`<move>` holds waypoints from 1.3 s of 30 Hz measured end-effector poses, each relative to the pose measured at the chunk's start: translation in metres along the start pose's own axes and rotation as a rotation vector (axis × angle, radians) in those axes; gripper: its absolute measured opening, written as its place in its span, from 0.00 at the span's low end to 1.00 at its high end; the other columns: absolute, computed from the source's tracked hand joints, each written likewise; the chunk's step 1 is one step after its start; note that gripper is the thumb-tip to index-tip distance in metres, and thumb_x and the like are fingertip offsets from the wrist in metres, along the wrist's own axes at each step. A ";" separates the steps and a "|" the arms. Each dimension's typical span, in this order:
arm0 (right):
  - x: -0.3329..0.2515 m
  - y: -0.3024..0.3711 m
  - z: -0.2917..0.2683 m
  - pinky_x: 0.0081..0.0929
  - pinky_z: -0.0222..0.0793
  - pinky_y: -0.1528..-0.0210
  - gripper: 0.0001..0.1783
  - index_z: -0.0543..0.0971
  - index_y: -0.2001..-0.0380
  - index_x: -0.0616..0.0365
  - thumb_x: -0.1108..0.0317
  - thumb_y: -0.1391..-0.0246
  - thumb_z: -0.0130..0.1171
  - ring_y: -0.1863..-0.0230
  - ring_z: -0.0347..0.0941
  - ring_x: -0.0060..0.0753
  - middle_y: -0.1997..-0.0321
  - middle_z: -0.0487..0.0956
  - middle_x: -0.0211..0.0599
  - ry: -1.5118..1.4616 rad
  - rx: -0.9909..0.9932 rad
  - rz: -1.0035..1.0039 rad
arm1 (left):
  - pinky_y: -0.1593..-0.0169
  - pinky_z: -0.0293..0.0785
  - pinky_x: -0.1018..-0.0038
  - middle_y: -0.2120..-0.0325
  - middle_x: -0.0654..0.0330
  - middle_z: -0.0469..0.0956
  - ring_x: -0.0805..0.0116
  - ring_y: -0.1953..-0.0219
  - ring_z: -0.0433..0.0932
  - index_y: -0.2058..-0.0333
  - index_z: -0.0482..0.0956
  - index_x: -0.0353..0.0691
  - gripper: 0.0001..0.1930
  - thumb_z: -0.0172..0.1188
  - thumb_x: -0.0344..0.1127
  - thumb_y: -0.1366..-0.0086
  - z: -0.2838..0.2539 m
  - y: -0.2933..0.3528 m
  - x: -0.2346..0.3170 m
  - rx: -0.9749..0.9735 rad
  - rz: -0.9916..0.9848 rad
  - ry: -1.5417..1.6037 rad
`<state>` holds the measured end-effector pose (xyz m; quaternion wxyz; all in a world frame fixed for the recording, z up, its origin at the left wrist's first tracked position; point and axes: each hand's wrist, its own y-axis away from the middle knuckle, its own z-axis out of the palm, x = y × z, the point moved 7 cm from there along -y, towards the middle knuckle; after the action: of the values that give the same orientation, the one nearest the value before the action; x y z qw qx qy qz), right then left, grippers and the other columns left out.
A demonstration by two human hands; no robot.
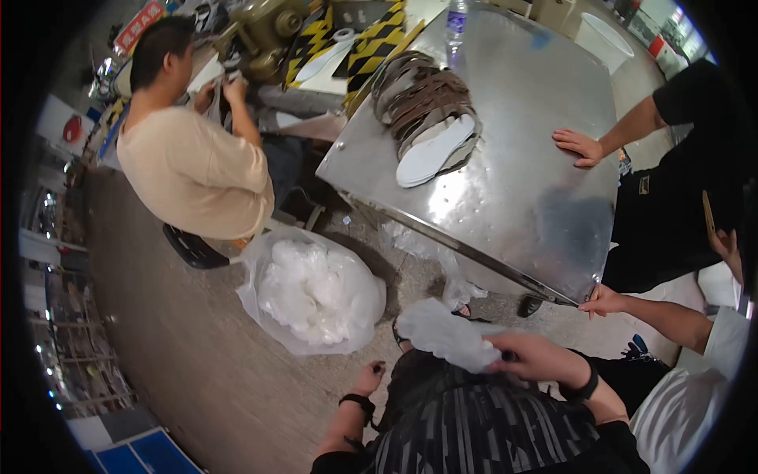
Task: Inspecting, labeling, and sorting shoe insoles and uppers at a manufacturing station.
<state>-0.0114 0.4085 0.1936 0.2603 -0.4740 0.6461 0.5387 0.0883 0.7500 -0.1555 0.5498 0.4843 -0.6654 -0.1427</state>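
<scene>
Right hand (537, 359): fingers clamped on bunched plastic (442, 332). Left hand (367, 380): fingers curled, cannot tell if gripping. Plastic might slip, being held at one end only.

Clr btl (456, 22) stands on metal tbl (537, 91)

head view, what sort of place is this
Probably a footwear workshop or small factory: white insole-shaped pieces top a stack of brown and grey ones on a metal table, and a seated person works by a heavy machine.
</scene>
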 end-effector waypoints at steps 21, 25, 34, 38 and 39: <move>0.226 -0.266 0.090 0.39 0.55 0.36 0.27 0.67 0.46 0.61 0.66 0.50 0.56 0.38 0.57 0.58 0.38 0.61 0.59 0.059 0.482 -0.086 | 0.63 0.73 0.74 0.75 0.57 0.80 0.67 0.70 0.79 0.60 0.79 0.33 0.16 0.52 0.41 0.38 -0.062 0.147 -0.230 0.230 -0.403 0.219; 0.183 -0.233 0.152 0.39 0.65 0.46 0.25 0.67 0.45 0.60 0.62 0.45 0.52 0.48 0.70 0.50 0.49 0.74 0.52 0.326 -0.057 0.154 | 0.56 0.72 0.68 0.64 0.52 0.79 0.62 0.61 0.77 0.53 0.75 0.34 0.20 0.51 0.44 0.35 -0.068 0.123 -0.203 0.211 -0.192 0.307; 0.083 -0.224 -0.030 0.27 0.69 0.67 0.29 0.57 0.38 0.53 0.65 0.42 0.50 0.68 0.73 0.31 0.65 0.77 0.37 -0.324 0.877 -0.044 | 0.54 0.71 0.63 0.59 0.48 0.78 0.54 0.56 0.76 0.52 0.75 0.37 0.19 0.50 0.43 0.36 -0.084 0.057 -0.113 0.087 -0.096 0.101; 0.007 -0.194 -0.106 0.26 0.68 0.69 0.23 0.66 0.43 0.54 0.65 0.42 0.51 0.72 0.71 0.27 0.72 0.76 0.34 -0.304 0.958 -0.023 | 0.61 0.69 0.68 0.68 0.55 0.75 0.63 0.65 0.72 0.61 0.75 0.38 0.16 0.51 0.46 0.37 -0.098 0.013 -0.148 0.168 -0.087 0.204; -0.013 -0.188 -0.111 0.27 0.68 0.69 0.21 0.69 0.45 0.53 0.65 0.42 0.50 0.73 0.71 0.29 0.74 0.76 0.35 -0.001 0.830 -0.111 | 0.67 0.66 0.70 0.75 0.60 0.72 0.67 0.72 0.68 0.68 0.75 0.39 0.15 0.51 0.46 0.37 -0.100 0.000 -0.146 0.175 -0.126 0.378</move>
<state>0.1814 0.3133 0.1515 0.4580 -0.3626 0.7818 0.2182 0.1649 0.9011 -0.2070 0.6107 0.5888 -0.5290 -0.0253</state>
